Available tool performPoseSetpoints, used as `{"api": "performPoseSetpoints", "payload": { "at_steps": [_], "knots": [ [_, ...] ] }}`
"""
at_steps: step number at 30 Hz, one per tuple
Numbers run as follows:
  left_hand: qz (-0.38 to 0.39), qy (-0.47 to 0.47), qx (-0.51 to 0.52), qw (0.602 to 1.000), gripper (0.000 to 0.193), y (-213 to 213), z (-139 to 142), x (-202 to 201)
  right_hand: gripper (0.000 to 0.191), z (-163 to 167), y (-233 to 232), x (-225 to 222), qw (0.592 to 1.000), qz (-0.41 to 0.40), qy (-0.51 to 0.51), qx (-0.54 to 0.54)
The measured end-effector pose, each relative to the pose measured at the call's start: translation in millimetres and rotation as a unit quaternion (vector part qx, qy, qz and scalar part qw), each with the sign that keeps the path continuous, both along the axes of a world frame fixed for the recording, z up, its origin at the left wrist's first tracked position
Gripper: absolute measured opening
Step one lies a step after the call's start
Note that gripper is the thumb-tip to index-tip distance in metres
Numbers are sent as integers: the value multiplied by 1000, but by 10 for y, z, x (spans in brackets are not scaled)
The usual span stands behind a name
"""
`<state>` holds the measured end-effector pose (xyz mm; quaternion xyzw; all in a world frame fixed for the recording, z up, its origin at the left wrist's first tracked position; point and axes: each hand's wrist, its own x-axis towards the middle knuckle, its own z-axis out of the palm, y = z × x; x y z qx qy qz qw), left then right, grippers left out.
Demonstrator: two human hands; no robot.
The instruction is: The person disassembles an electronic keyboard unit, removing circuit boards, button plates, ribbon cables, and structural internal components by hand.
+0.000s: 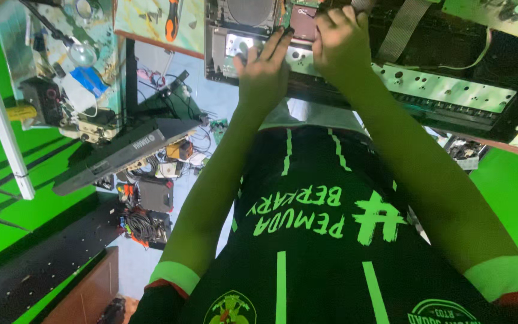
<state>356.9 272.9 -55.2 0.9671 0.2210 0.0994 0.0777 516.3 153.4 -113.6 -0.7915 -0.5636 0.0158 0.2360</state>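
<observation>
Black shirt [325, 240] with green stripes, nearest the camera. Floor at 9 o'clock: cables [142, 225] and a dark keyboard [115, 153] leaning over them; green wall [13, 198] beyond. Surface [451, 90] at 12 o'clock: opened device with a perforated metal plate. Left hand [265, 66], fingers spread flat on the plate. Right hand [340, 39], fingers curled over a small dark part [302, 23]. Screwdriver [172, 19] at 11 o'clock.
</observation>
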Motion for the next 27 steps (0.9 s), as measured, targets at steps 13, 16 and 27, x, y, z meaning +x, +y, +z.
{"api": "performPoseSetpoints", "payload": {
  "at_steps": [13,16,27],
  "knots": [
    [-9,52,-20,998,84,-1,97,408,26,106,48,11,997,-21,36,72],
    [16,225,-148,963,83,47,94,552,25,134,-9,14,989,-13,97,110],
    [36,139,-161,977,72,51,-23,422,37,186,-459,154,984,-13,104,145]
  ]
}}
